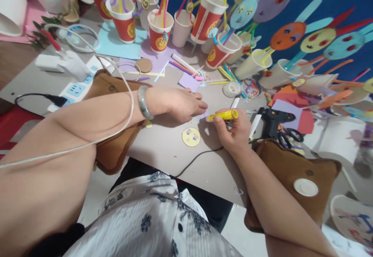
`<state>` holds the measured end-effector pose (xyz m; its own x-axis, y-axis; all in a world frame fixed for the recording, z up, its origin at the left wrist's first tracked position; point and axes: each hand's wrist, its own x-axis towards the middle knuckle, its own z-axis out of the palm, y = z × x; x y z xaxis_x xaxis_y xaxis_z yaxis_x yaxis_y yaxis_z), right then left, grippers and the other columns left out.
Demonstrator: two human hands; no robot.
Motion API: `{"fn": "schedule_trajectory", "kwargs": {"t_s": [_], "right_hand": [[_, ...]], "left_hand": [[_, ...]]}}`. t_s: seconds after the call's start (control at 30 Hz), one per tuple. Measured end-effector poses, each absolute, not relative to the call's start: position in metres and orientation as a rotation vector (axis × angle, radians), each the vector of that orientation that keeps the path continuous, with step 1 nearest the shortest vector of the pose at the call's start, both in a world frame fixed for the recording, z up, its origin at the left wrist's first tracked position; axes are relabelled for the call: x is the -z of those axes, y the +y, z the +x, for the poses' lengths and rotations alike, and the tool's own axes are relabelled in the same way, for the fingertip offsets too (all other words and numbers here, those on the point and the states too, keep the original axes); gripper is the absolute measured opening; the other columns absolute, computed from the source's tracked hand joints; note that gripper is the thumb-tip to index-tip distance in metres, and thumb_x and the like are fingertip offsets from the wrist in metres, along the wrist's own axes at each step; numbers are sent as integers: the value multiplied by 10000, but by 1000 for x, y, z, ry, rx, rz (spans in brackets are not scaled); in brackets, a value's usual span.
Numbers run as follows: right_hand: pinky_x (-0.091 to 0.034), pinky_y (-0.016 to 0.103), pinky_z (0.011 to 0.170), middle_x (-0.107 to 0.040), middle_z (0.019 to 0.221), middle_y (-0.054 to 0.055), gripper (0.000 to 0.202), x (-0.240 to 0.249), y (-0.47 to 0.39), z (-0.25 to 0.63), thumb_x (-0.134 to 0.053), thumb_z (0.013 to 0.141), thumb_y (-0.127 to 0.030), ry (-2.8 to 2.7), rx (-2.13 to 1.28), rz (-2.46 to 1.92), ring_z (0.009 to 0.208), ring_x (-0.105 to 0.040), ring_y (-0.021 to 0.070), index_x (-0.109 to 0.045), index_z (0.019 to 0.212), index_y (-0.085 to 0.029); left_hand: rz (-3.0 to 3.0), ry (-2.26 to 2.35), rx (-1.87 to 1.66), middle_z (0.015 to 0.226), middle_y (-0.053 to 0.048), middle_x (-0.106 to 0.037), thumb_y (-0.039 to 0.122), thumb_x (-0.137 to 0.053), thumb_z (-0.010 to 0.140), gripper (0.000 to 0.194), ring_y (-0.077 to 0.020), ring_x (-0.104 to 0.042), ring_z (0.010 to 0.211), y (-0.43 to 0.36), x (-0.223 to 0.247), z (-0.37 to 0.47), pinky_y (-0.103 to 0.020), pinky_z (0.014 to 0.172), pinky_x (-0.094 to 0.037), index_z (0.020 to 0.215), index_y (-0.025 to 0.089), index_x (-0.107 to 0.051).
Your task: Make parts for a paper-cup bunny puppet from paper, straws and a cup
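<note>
My right hand (237, 131) is closed around a yellow marker (224, 115), whose left end is close to a small piece of purple paper (203, 115). My left hand (186, 105) lies palm down on the table with its fingers stretched out, the fingertips beside that paper. It holds nothing that I can see. Just below the hands lies a round yellow paper face (191, 137) with purple eyes and drawn lashes. A white pen (235, 103) lies behind the marker, and another white pen (255, 125) is right of my right hand.
Paper cups (160, 30) with paper rabbit figures line the back. On the right are a black glue gun (272, 122), scissors (291, 136) and a brown cushion (297, 175). A white cable (131, 111) crosses my left forearm; a power strip (77, 88) lies at left.
</note>
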<state>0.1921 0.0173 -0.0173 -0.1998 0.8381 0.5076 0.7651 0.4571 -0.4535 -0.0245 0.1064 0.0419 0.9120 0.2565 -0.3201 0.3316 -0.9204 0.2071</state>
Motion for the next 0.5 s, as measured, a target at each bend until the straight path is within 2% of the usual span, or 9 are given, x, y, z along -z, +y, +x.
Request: {"fn": "schedule_trajectory", "kwargs": {"t_s": [0.07, 0.17, 0.5], "right_hand": [[-460, 460, 845, -746, 881, 53, 137, 18, 19, 189, -604, 957, -376, -2060, -154, -1293, 772, -655, 229, -645, 917, -252], [-431, 460, 882, -764, 926, 48, 93, 19, 22, 187, -611, 951, -336, -2122, -202, -1277, 825, -678, 232, -651, 940, -253], [-449, 418, 751, -697, 758, 38, 159, 15, 18, 189, -593, 968, -349, -2065, -263, -1290, 700, -601, 220, -641, 858, -245]], "left_hand": [[2820, 440, 434, 1507, -65, -530, 252, -449, 906, 470, -297, -474, 1337, 107, -40, -24, -464, 1039, -426, 1367, 270, -538], [2806, 455, 412, 1506, -48, -538, 246, -459, 897, 506, -285, -472, 1335, 109, -38, -24, -452, 1061, -413, 1397, 297, -523], [2787, 438, 377, 1464, -73, -566, 234, -480, 881, 434, -309, -499, 1309, 108, -41, -25, -472, 1053, -423, 1301, 257, -587]]}}
